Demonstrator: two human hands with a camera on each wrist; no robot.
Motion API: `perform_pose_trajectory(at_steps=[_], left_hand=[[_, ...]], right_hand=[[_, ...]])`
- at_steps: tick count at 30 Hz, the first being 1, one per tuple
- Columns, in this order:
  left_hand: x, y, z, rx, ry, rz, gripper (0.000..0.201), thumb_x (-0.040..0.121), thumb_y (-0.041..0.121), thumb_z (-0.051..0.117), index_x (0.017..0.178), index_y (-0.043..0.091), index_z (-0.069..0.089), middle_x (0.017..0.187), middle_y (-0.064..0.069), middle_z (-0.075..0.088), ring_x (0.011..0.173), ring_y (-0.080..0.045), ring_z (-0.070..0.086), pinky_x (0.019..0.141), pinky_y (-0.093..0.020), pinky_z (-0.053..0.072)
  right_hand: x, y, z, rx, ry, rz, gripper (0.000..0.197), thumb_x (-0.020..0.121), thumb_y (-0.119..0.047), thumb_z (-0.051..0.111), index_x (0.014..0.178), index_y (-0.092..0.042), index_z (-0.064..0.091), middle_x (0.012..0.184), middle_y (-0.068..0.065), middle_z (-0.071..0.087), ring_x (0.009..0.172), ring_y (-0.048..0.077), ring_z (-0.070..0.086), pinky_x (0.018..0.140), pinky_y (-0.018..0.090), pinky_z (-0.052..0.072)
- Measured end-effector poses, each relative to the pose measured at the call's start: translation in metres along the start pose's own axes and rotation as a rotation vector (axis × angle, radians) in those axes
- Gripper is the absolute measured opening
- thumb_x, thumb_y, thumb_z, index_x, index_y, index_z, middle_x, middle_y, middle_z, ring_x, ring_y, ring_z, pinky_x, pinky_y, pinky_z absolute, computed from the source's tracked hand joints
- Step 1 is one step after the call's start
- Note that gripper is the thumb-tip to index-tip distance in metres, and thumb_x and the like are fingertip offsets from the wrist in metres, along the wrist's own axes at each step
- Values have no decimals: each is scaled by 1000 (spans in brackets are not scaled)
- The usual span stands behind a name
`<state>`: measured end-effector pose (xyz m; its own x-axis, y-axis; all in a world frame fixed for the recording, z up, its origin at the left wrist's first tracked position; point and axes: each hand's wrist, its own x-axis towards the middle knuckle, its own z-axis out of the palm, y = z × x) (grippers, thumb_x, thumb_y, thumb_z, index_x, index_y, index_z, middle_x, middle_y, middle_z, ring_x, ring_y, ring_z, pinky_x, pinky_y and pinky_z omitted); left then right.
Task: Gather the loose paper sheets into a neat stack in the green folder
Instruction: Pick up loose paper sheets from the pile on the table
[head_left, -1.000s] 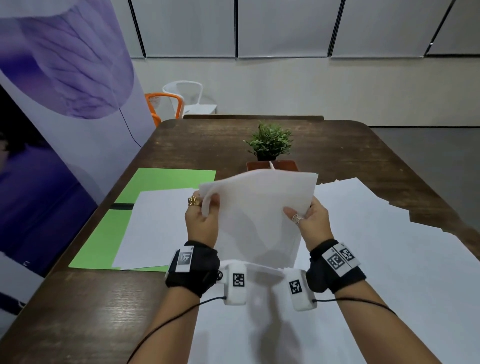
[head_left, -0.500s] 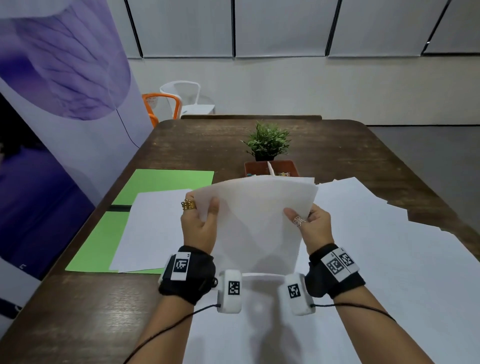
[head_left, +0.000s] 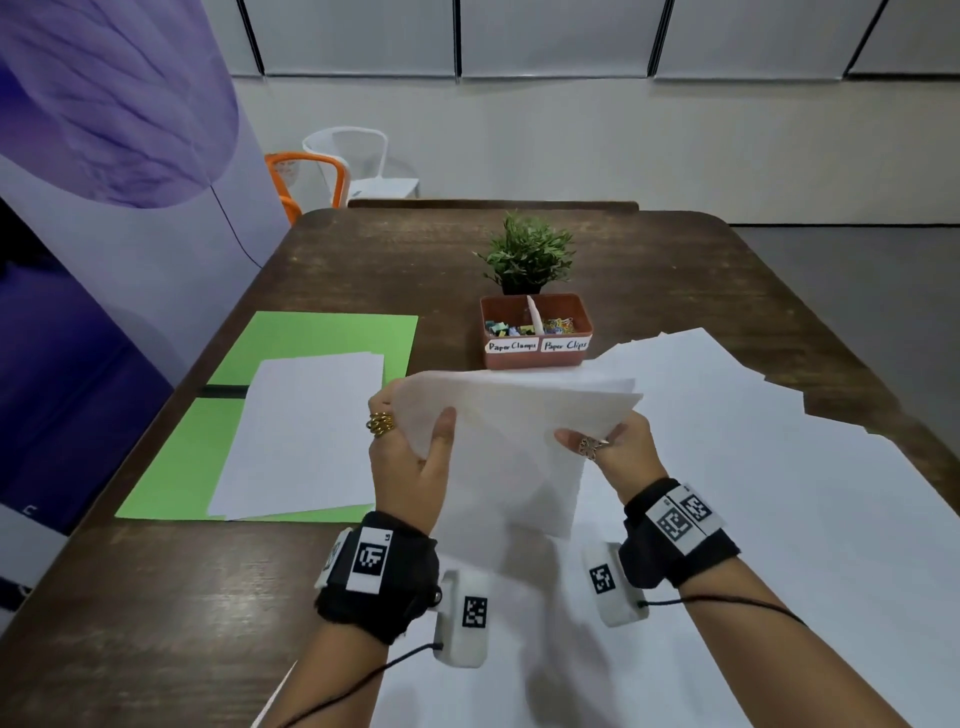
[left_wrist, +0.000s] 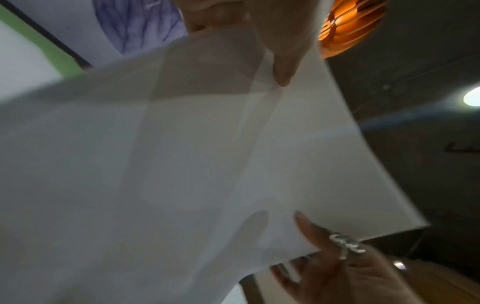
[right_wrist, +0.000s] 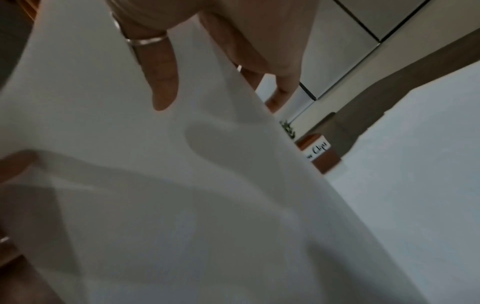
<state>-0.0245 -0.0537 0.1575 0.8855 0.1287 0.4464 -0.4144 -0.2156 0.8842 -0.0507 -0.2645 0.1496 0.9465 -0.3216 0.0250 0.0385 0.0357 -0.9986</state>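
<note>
**Head view: a fresh bundle of sheets up in both hands, folder waiting on the left**

Head view, far left: the green folder (head_left: 317, 340) lies open on the table (head_left: 171, 597), and a squared stack of paper (head_left: 306, 436) already sits on it. Moving in, the left hand (head_left: 408, 462) pinches the near-left corner of the held sheets (head_left: 511, 426), thumb on top, fingers behind. Across the bundle, the right hand (head_left: 615, 449) clamps the right edge the same way. The sheets hang off the table, fanned at the far edge, so not yet flush. Behind them stands the clip box (head_left: 535, 332) and a potted plant (head_left: 527, 254). On the right, loose sheets (head_left: 779, 467) sprawl over the table, plenty left to gather.

The job now, I'd say, is squaring: loosen both grips slightly, tap the bottom edge on the table, then carry left and lay the bundle flush on the stack.
</note>
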Motion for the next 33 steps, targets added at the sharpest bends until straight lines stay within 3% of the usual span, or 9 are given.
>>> perform_pose_trajectory(at_steps=[3, 6, 10, 13, 20, 25, 28, 30, 33], left_hand=[[-12, -29, -2, -8, 3, -167, 35, 78, 32, 60, 109, 22, 45, 94, 4, 60, 89, -20, 62, 79, -25, 48], [-17, -31, -1, 9, -14, -192, 20, 86, 23, 62, 102, 28, 49, 92, -4, 61, 88, -30, 64, 76, -31, 48], [-9, -9, 5, 126, 59, 22, 34, 88, 24, 55, 108, -2, 50, 89, -17, 62, 78, -29, 61, 68, -28, 45], [-4, 10, 3, 188, 77, 170, 20, 89, 10, 56, 103, 14, 43, 91, -30, 61, 76, -36, 62, 66, -40, 52], [-23, 7, 1, 156, 139, 123, 32, 88, 8, 59, 106, 19, 36, 91, 7, 51, 74, 0, 45, 68, 5, 32], [-54, -35, -10, 25, 22, -166, 37, 82, 26, 62, 114, 17, 44, 105, -2, 62, 89, -3, 61, 81, -8, 44], [-61, -52, -14, 69, 18, -191, 39, 85, 30, 58, 117, 11, 46, 108, -3, 62, 100, -13, 61, 90, -27, 47], [-58, -47, -12, 97, 60, -155, 36, 86, 25, 54, 114, 4, 45, 102, -4, 60, 94, -24, 60, 83, -25, 44], [-52, -31, -8, 86, 109, -99, 29, 86, 17, 53, 108, 1, 44, 94, -2, 58, 84, -20, 57, 74, -19, 42]], right_hand=[[-1, 18, 1, -105, 21, 122, 28, 68, -7, 81, 59, -13, 56, 57, -11, 59, 56, 2, 56, 67, 18, 48], [-2, 23, 7, -22, 8, 126, 36, 80, 20, 54, 62, -8, 67, 63, -4, 65, 63, 9, 61, 62, 14, 50], [-5, 2, 14, -64, 111, -24, 23, 81, 4, 66, 80, -19, 61, 81, -10, 63, 67, -14, 60, 64, 2, 44], [-8, -11, 16, -77, 174, -130, 23, 81, 0, 68, 92, -19, 59, 89, -8, 61, 76, -8, 60, 69, 2, 44], [-39, -3, 17, -76, 200, -112, 19, 78, -4, 72, 95, -7, 64, 88, -8, 65, 70, -13, 62, 68, 6, 47], [-54, 33, 17, -129, 77, 45, 20, 74, 0, 75, 89, -9, 65, 83, -8, 66, 67, -10, 63, 63, 8, 49], [-54, 42, 22, -149, 77, 91, 19, 74, 0, 75, 89, -6, 66, 81, -8, 65, 65, -11, 62, 62, 10, 50], [-51, 40, 26, -121, 100, 96, 19, 75, -2, 75, 80, -16, 63, 79, -9, 65, 62, -11, 62, 61, 7, 49], [-46, 34, 25, -74, 142, 59, 25, 75, -4, 75, 77, -24, 60, 77, -11, 65, 64, -9, 63, 62, 5, 48]])
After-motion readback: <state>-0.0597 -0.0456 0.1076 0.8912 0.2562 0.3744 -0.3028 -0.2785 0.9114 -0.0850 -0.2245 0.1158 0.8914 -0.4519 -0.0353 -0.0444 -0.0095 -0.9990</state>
